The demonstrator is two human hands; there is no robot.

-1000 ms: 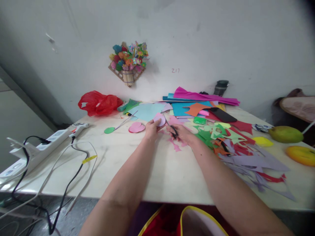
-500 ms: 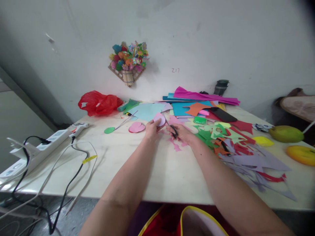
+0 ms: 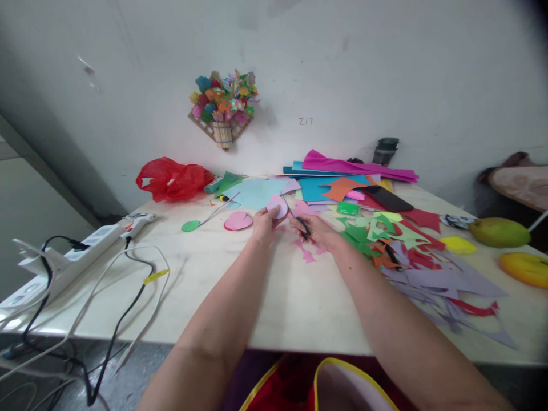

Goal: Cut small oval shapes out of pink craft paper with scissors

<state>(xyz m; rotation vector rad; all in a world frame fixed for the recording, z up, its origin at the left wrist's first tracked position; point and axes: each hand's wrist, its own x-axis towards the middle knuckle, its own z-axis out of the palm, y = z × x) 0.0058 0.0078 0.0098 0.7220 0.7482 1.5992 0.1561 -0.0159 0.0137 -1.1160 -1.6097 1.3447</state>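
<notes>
Between the thumb and fingers of my left hand (image 3: 265, 222) is a pale purple paper circle (image 3: 280, 208) laid against pink paper (image 3: 274, 200). My right hand (image 3: 317, 231) grips black-handled scissors (image 3: 303, 226), whose blades point up and left at the paper's right edge. Whether the blades touch the paper is hard to make out. Small pink scraps (image 3: 307, 256) lie on the table just below my right hand. Left of my hands are pink paper circles (image 3: 238, 220) in a small stack and a green circle (image 3: 190, 226) beside a thin stick (image 3: 219, 209).
Coloured paper offcuts (image 3: 428, 274) spread over the table's right side, near a phone (image 3: 389, 198) and toy fruit (image 3: 499, 233). Paper sheets (image 3: 257, 194) and a red plastic bag (image 3: 173, 180) lie at the back. A power strip (image 3: 72, 260) with cables occupies the left.
The view has shifted very slightly. Both hands, the paper and the scissors stay in nearly the same place.
</notes>
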